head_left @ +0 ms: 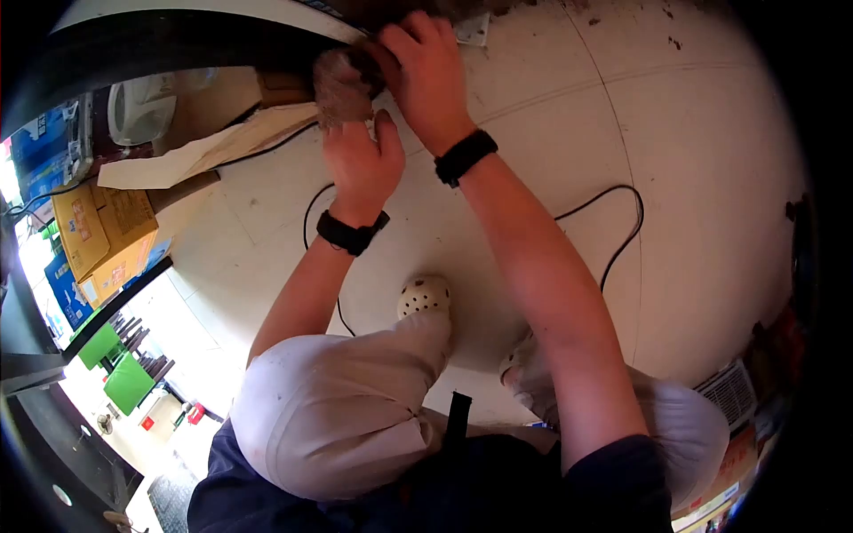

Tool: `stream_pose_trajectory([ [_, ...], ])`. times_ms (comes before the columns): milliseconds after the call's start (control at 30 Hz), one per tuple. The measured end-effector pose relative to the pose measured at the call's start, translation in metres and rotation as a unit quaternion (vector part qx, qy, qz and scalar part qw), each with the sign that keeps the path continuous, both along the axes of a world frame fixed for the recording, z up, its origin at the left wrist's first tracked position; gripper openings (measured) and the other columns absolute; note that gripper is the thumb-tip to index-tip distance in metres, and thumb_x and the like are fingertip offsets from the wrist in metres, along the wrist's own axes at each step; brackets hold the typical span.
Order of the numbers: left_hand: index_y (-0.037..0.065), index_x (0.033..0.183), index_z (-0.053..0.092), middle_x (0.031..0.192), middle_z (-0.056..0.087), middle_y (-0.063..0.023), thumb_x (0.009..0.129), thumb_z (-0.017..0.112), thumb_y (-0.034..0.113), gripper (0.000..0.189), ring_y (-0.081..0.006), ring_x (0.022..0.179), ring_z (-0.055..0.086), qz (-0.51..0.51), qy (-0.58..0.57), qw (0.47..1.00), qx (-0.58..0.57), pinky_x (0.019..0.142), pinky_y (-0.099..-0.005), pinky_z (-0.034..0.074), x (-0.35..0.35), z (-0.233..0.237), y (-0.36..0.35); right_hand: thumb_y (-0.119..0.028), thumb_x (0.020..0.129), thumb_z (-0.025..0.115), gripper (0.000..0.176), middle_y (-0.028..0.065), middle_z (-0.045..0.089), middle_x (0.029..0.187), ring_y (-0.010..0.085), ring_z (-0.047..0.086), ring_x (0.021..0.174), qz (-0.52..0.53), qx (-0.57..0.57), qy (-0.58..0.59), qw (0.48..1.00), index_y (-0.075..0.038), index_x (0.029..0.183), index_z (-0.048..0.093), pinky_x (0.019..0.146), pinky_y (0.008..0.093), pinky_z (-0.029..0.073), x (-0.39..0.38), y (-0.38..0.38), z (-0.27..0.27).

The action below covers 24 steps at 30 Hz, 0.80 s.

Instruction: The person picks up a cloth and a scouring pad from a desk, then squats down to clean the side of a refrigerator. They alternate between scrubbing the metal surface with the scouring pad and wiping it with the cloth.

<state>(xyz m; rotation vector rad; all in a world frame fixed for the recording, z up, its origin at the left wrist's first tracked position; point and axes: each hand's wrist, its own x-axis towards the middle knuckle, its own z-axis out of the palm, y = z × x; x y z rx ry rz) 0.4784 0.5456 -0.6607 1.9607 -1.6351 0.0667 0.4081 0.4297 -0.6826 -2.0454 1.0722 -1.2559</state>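
Observation:
A crumpled grey-brown cloth (342, 87) lies over the fingers of my left hand (362, 173), whose thumb is raised at its side. My right hand (431, 75) is just to the right, its fingers curled at a dark brown piece (384, 64) beside the cloth. I cannot tell what that piece is. Both hands are at the lower edge of a long black panel (204, 40). Each wrist wears a black band.
A black cable (635, 222) loops over the pale tiled floor (711, 178). At left are a torn cardboard sheet (213, 151), a yellow-brown carton (107, 226) and green stools (129, 382). A cream perforated clog (425, 295) is below my hands. Boxes (733, 462) stand at lower right.

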Motion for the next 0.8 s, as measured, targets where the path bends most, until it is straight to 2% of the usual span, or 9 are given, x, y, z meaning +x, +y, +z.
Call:
stream_pose_trajectory([
  [33, -0.006, 0.106, 0.063, 0.098, 0.064, -0.0262, 0.084, 0.061, 0.003, 0.024, -0.0487, 0.086, 0.058, 0.030, -0.005, 0.999, -0.018, 0.074, -0.0526, 0.047, 0.000, -0.001, -0.004, -0.014, 0.081, 0.069, 0.014, 0.0065, 0.059, 0.098, 0.0344, 0.055, 0.097, 0.002, -0.006, -0.004, 1.000, -0.015, 0.094, 0.065, 0.074, 0.0434, 0.053, 0.000, 0.002, -0.010],
  [100, -0.006, 0.104, 0.063, 0.098, 0.064, -0.0251, 0.084, 0.062, 0.003, 0.022, -0.0476, 0.085, 0.059, 0.022, 0.013, 0.999, -0.023, 0.073, -0.0517, 0.047, -0.001, 0.005, -0.001, -0.015, 0.081, 0.069, 0.014, 0.0063, 0.059, 0.098, 0.0349, 0.055, 0.098, -0.019, 0.052, 0.079, 0.995, -0.015, 0.094, 0.065, 0.075, 0.0439, 0.053, -0.002, 0.004, -0.019],
  [167, -0.006, 0.101, 0.062, 0.098, 0.064, -0.0238, 0.083, 0.064, 0.001, 0.020, -0.0463, 0.084, 0.059, -0.007, -0.001, 0.997, -0.081, 0.073, -0.0509, 0.048, 0.001, 0.001, -0.001, -0.014, 0.081, 0.069, 0.014, 0.0060, 0.058, 0.097, 0.0352, 0.055, 0.099, -0.006, 0.038, 0.105, 0.994, -0.015, 0.093, 0.064, 0.075, 0.0439, 0.054, -0.002, -0.006, -0.020],
  [233, -0.005, 0.100, 0.061, 0.099, 0.064, -0.0226, 0.082, 0.064, -0.001, 0.019, -0.0446, 0.084, 0.059, -0.004, 0.020, 0.997, -0.074, 0.073, -0.0492, 0.049, 0.002, 0.003, 0.008, -0.014, 0.081, 0.074, 0.014, 0.0054, 0.057, 0.089, 0.0348, 0.054, 0.087, -0.008, -0.040, -0.013, 0.999, -0.012, 0.083, 0.060, 0.070, 0.0444, 0.049, -0.001, -0.003, -0.005],
  [333, -0.003, 0.094, 0.060, 0.096, 0.063, -0.0209, 0.082, 0.065, 0.000, 0.014, -0.0428, 0.083, 0.059, -0.004, 0.061, 0.993, -0.104, 0.071, -0.0475, 0.048, 0.007, 0.003, 0.004, -0.013, 0.080, 0.075, 0.015, 0.0052, 0.057, 0.088, 0.0341, 0.054, 0.087, -0.009, -0.047, -0.011, 0.999, -0.012, 0.084, 0.060, 0.069, 0.0428, 0.050, 0.002, -0.001, 0.001],
  [400, -0.003, 0.094, 0.059, 0.094, 0.063, -0.0203, 0.082, 0.066, 0.000, 0.013, -0.0429, 0.081, 0.059, 0.009, 0.058, 0.994, -0.088, 0.070, -0.0475, 0.048, 0.005, 0.007, 0.007, -0.013, 0.080, 0.075, 0.015, 0.0051, 0.057, 0.088, 0.0337, 0.054, 0.087, -0.022, -0.027, -0.004, 0.999, -0.012, 0.084, 0.061, 0.070, 0.0421, 0.050, 0.004, 0.004, -0.007],
  [467, -0.002, 0.093, 0.059, 0.092, 0.062, -0.0196, 0.082, 0.066, 0.000, 0.013, -0.0429, 0.080, 0.058, 0.019, 0.051, 0.996, -0.077, 0.069, -0.0474, 0.047, 0.006, 0.009, 0.004, -0.013, 0.079, 0.076, 0.015, 0.0051, 0.057, 0.088, 0.0333, 0.054, 0.087, -0.046, 0.024, 0.060, 0.997, -0.012, 0.084, 0.061, 0.070, 0.0417, 0.050, 0.006, 0.007, -0.022],
  [667, -0.001, 0.093, 0.060, 0.087, 0.061, -0.0174, 0.082, 0.066, 0.001, 0.013, -0.0429, 0.077, 0.056, 0.015, 0.051, 0.994, -0.097, 0.069, -0.0469, 0.047, 0.007, 0.001, 0.007, -0.015, 0.079, 0.076, 0.015, 0.0055, 0.056, 0.086, 0.0324, 0.055, 0.085, -0.016, -0.078, -0.019, 0.997, -0.013, 0.083, 0.061, 0.068, 0.0426, 0.050, 0.007, -0.002, 0.003],
  [800, -0.002, 0.096, 0.061, 0.090, 0.062, -0.0185, 0.082, 0.066, 0.001, 0.015, -0.0434, 0.080, 0.057, 0.017, 0.061, 0.994, -0.087, 0.069, -0.0471, 0.048, 0.007, 0.007, 0.003, -0.015, 0.080, 0.076, 0.016, 0.0052, 0.056, 0.086, 0.0324, 0.055, 0.085, -0.032, -0.046, 0.027, 0.998, -0.013, 0.081, 0.060, 0.068, 0.0426, 0.050, 0.007, 0.000, -0.025],
])
